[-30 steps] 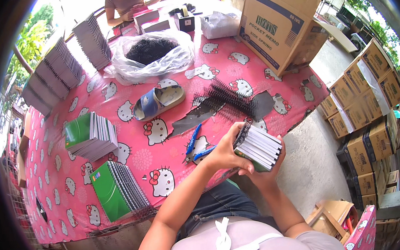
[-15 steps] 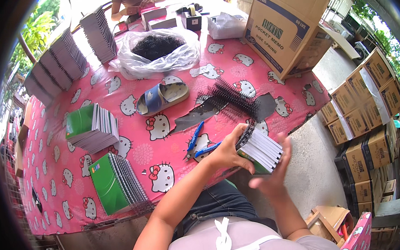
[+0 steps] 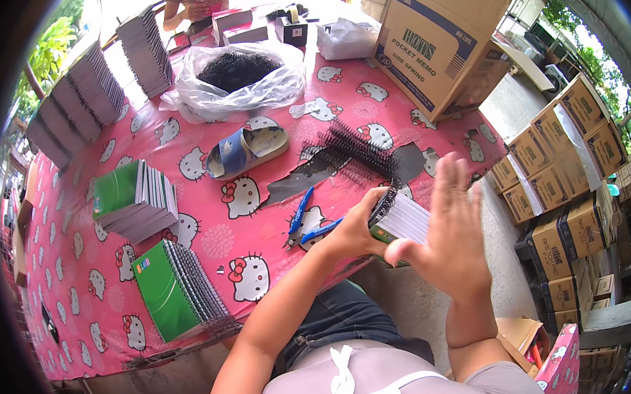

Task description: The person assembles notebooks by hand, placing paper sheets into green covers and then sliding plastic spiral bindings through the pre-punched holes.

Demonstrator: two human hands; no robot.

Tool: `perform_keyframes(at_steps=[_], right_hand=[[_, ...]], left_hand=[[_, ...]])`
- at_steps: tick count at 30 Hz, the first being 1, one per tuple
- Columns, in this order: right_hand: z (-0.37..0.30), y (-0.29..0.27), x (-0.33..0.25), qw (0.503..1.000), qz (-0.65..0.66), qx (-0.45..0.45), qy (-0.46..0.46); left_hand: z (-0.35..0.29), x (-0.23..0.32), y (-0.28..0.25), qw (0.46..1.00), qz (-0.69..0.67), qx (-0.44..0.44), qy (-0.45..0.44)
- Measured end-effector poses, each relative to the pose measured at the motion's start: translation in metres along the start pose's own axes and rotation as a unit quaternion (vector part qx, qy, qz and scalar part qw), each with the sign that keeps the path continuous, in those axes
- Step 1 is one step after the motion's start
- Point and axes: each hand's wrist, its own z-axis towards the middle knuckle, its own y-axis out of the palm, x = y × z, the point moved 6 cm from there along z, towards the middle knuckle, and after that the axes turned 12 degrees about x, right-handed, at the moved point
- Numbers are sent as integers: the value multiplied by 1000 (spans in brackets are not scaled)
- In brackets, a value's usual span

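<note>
Lying near left hand [image 3: 361, 228]: blue-handled pliers [image 3: 301, 211]; slipper [image 3: 246, 153], black coils [image 3: 360, 152] beyond.

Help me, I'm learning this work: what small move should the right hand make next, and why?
Perhaps pat the right hand gently against the notebook stack, opposite its black coils, to even it: the left hand grips the coil side, while the right is open, partly hiding the pages from view.

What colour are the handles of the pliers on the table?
The handles are blue, clearest in the head view.
</note>
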Motion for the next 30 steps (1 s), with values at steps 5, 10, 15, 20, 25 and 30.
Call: perform_keyframes(at_steps=[5,10,15,20,25,30], right_hand=[[-9,48,7,993,65,-98,-2],[-32,19,47,925,362,101,55],[-94,122,60,908,411,44,75],[-72,88,31,827,540,57,145],[-12,17,-74,637,763,-51,102],[31,14,-206,517,834,-194,16]], left_hand=[[7,6,7,999,40,-7,-17],[-3,12,-5,999,24,-16,14],[2,0,7,997,9,-22,74],[-24,63,0,995,-55,74,29],[-91,186,-62,957,161,240,2],[-170,244,-164,909,155,379,-71]])
